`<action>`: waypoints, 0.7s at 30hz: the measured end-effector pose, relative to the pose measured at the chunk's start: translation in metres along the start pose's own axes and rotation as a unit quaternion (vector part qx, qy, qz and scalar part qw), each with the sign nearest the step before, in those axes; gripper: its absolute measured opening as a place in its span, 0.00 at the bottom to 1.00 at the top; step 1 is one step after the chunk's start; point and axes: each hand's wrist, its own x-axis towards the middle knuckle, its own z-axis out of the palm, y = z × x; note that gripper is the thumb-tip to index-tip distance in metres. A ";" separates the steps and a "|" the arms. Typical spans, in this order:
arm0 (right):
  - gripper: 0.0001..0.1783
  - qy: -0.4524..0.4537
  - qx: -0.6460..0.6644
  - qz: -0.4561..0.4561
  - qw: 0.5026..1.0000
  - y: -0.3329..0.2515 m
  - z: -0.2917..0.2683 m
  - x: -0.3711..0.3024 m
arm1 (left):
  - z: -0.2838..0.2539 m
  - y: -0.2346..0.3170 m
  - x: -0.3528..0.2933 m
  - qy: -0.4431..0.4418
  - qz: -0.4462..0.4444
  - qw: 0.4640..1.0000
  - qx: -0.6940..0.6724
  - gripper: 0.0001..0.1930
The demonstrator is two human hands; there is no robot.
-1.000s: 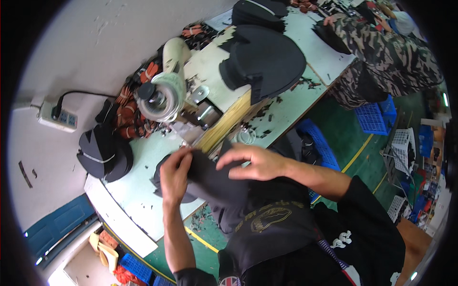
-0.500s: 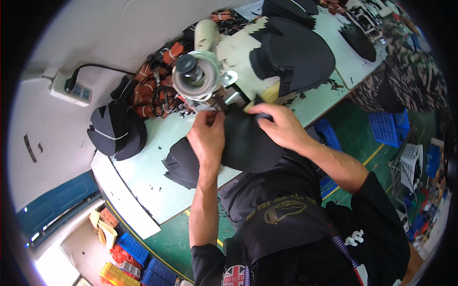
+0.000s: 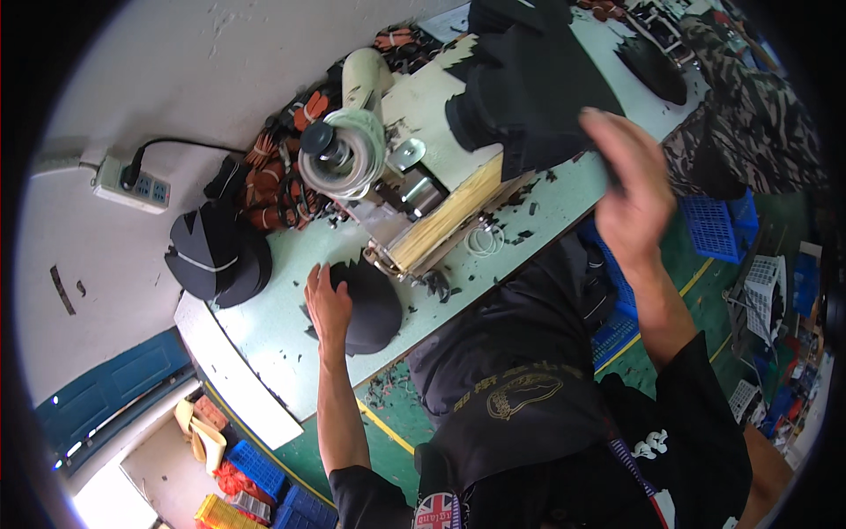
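My left hand [image 3: 328, 304] lies with fingers spread on the left edge of a small pile of black curved, cut sheet pieces [image 3: 374, 309] near the table's front. My right hand [image 3: 630, 189], blurred by motion, has its fingers stretched out at the right edge of a large stack of black sheet pieces [image 3: 555, 97]. Its thumb is hidden, and I see nothing held. Between the hands stands a bench machine [image 3: 361, 154] with a pale round housing, a black knob, a metal roller [image 3: 421, 194] and a yellowish block [image 3: 454, 212] at its front.
Bundled brown and orange strips [image 3: 264, 176] lie behind the machine. A tied black bundle [image 3: 207, 251] sits at the table's left, below a wall socket strip [image 3: 132, 183]. Black scraps litter the pale table [image 3: 282, 335]. Blue crates [image 3: 718, 229] stand on the floor; camouflage clothing [image 3: 740, 115] shows at right.
The large black piece has left the front of the machine, uncovering the roller and yellowish block. My left hand moved down-left onto the small pile; my right hand swung right to the large stack.
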 end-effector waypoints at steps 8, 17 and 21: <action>0.18 -0.173 0.242 0.051 0.953 -0.042 0.045 -0.070 | -0.047 0.003 -0.009 -0.113 -0.023 0.971 -0.209 0.11; 0.21 -0.370 0.506 0.282 0.727 -0.071 0.082 -0.070 | -0.071 0.125 0.017 -0.165 -0.019 0.902 -0.398 0.13; 0.20 -0.328 0.420 0.310 0.787 -0.053 0.094 -0.054 | -0.056 0.151 0.022 -0.067 -0.120 0.913 -0.384 0.12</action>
